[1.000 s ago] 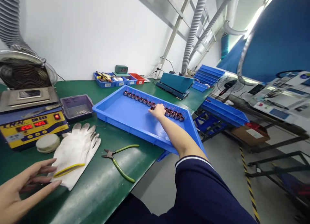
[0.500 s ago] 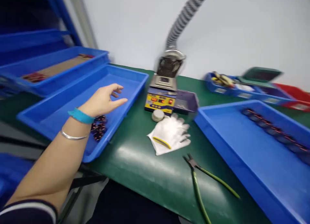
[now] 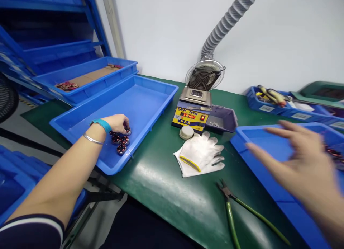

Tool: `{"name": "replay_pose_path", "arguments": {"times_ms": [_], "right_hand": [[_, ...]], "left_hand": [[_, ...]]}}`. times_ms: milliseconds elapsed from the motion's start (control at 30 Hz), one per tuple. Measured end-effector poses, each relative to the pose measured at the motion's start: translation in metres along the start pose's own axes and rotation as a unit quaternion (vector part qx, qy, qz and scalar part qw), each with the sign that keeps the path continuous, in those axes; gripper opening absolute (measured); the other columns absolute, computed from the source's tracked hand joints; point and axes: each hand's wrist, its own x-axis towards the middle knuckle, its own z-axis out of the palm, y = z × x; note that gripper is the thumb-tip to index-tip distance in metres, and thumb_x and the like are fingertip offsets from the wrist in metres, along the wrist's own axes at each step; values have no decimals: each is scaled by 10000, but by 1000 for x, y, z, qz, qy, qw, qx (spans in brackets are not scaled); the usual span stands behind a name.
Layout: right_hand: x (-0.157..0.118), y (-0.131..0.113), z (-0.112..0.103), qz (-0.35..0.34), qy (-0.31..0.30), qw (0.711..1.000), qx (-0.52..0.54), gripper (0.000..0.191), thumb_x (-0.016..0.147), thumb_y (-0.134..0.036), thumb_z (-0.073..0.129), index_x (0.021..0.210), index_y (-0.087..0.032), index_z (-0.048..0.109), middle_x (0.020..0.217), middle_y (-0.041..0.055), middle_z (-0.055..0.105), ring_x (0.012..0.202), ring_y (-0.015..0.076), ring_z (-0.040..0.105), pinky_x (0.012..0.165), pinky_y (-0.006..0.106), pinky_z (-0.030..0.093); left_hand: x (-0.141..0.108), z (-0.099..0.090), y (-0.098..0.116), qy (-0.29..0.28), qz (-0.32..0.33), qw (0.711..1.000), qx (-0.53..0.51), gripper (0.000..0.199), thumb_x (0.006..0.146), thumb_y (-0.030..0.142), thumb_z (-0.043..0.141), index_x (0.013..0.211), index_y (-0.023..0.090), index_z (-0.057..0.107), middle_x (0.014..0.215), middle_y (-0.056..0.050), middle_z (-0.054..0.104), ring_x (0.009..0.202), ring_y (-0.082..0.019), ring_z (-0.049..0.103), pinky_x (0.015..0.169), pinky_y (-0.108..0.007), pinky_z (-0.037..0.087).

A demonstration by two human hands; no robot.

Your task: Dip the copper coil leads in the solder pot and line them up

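My left hand (image 3: 118, 123) is closed at the small dark round parts with copper-coloured spots (image 3: 122, 145), in the near part of the left blue tray (image 3: 145, 98). Its fingers pinch one of these parts, partly hidden by the hand. Above the right blue tray (image 3: 258, 152) my right hand (image 3: 298, 155) is blurred, with thumb and fingers apart and nothing between them. More dark parts (image 3: 334, 154) lie in that tray, just beyond the right hand.
Between the trays are a yellow-fronted heating unit (image 3: 190, 118), a round white tin (image 3: 186, 132), white gloves (image 3: 200, 154) and green-handled cutters (image 3: 228, 193). A purple bin (image 3: 224, 116) stands beside the unit, under a grey hose (image 3: 225, 24). Blue bins (image 3: 264, 105) line the back right.
My left hand has lowered to the dark parts and closed on one. My right hand has come into view over the right tray. The view has shifted, moving the table items rightward.
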Motion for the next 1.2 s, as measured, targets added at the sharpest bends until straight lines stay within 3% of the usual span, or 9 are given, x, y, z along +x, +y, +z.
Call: {"name": "replay_pose_path", "arguments": {"times_ms": [133,267,433,533,633,900,1033,1100,1200], "right_hand": [[0,-66,37,-87,-60,982,158,374,791,-438,635,1089,-218,584,1275,161,470,1238,314,447,986,529,410],[-6,-107,66,-80,-83,952,284,305,783,-338,652,1049,-214,568,1232,139,495,1218,284,471,996,494,418],[-25,-124,92,14,-104,907,407,477,731,-311,702,1156,-211,511,1199,131,515,916,200,615,764,360,543],[-34,-117,101,81,-103,905,405,433,702,-274,704,1102,-198,556,1023,88,595,796,172,606,670,307,542],[-42,-103,102,146,-120,884,427,328,709,-266,690,1017,-197,601,939,60,626,790,165,602,680,289,539],[-55,-97,108,254,-175,742,595,477,615,-378,798,1002,-189,593,902,29,642,814,152,634,819,307,531],[-55,-102,109,280,-184,707,623,504,562,-382,833,955,-191,582,837,12,639,775,150,645,851,337,534],[-55,-102,108,282,-185,706,623,510,548,-384,840,944,-188,585,834,13,640,778,153,650,869,349,532],[-54,-102,106,288,-183,700,627,516,557,-379,834,962,-184,581,837,16,644,779,151,654,860,339,535]], "left_hand": [[-1,0,-4,38,5,998,-44,285,429,396,731,624,195,675,603,-29,676,591,-184,580,540,-246,395],[-7,-6,12,101,17,989,-103,343,519,480,682,659,168,656,665,-54,692,676,-201,615,598,-261,446],[-22,12,97,68,152,924,-345,337,586,440,670,734,138,644,733,-57,695,689,-177,616,668,-286,482],[-30,34,147,-1,192,919,-345,257,560,356,712,654,143,602,585,-3,606,565,-128,535,537,-240,420],[-31,48,170,-34,193,913,-358,287,576,373,737,665,143,589,517,37,515,490,-89,459,452,-208,336],[-26,50,174,-62,143,861,-485,267,632,372,720,632,153,567,532,7,599,434,-88,508,437,-208,413],[-17,46,167,117,102,760,-632,196,686,305,675,686,176,528,596,38,622,519,-81,568,539,-206,482],[-14,43,163,159,89,725,-664,192,708,307,667,711,182,522,602,54,608,515,-67,557,543,-196,478],[-15,43,160,31,88,788,-608,270,670,371,715,756,168,560,566,46,590,435,-66,498,443,-190,417]]}}
